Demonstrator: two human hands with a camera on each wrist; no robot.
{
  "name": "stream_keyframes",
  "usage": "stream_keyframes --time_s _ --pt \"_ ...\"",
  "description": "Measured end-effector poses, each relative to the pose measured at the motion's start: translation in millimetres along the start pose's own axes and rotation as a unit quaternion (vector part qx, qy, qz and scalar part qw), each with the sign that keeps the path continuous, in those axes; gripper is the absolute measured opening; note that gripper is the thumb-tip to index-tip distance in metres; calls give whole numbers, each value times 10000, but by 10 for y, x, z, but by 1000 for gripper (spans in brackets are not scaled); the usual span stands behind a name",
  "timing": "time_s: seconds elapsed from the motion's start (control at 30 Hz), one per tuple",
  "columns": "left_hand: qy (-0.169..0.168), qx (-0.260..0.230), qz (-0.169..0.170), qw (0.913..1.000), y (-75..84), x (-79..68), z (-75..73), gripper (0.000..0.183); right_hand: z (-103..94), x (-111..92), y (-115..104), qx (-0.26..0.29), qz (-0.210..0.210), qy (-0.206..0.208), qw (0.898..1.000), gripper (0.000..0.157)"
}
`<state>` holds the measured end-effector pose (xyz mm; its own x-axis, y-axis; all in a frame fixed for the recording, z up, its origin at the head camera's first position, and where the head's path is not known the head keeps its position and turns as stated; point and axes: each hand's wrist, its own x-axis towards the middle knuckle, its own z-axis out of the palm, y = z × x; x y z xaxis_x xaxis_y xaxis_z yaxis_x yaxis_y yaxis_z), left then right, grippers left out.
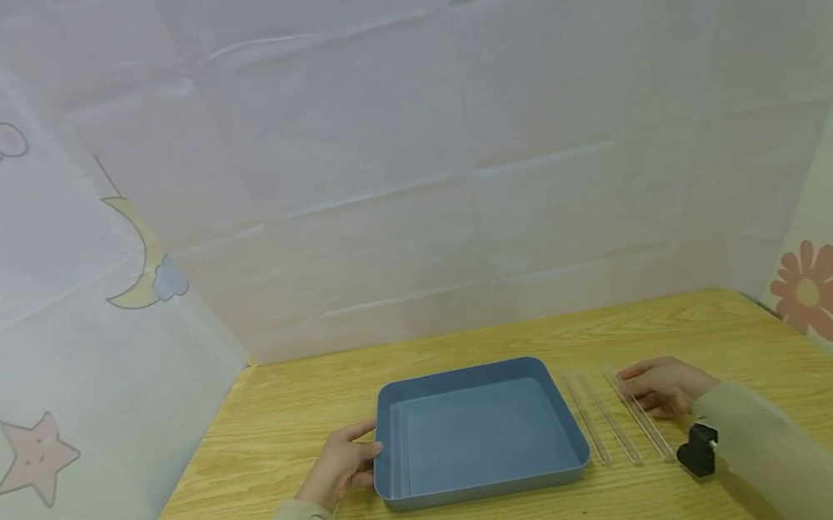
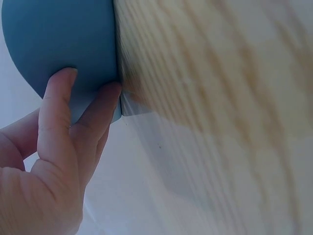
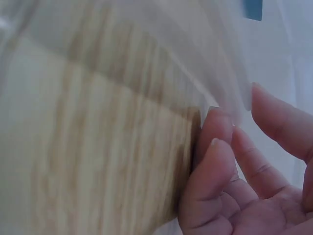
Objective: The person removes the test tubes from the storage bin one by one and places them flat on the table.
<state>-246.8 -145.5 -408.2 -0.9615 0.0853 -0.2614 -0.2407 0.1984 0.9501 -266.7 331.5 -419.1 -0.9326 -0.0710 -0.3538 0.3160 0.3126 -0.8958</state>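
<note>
- Blue tray [image 1: 486, 433] left of the right hand [image 1: 665, 387]; wall gripped by the left hand [image 1: 342, 465];
- clear strip [image 1: 647, 426] narrowly pinched in that right hand; long axis slanting far-left to near-right;
- two other strips [image 1: 611, 419] between pinch and tray.
</note>
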Motion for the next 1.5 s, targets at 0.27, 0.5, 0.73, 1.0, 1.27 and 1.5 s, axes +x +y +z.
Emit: stream_keyframes --time_s 0.27,0.5,0.73,1.0,1.27,1.5 --pt "12 20 6 10000 -1 3 -1 49 31 -12 10 -309 -75 62 9995 55" --pt "9 33 27 10000 2 -15 -15 50 90 2 -21 -440 -47 175 9989 51" --pt "54 50 -22 10000 -3 -19 -33 50 73 37 15 -417 -74 73 9991 47" --pt "-36 14 0 10000 -4 -10 -36 51 5 24 39 -176 -14 -122 9998 50" --pt "-40 -13 41 10000 -1 -13 -28 50 -51 35 70 3 12 -284 9996 49" --pt "-42 -6 6 10000 1 -12 -24 50 -132 18 104 869 87 -560 9946 44"
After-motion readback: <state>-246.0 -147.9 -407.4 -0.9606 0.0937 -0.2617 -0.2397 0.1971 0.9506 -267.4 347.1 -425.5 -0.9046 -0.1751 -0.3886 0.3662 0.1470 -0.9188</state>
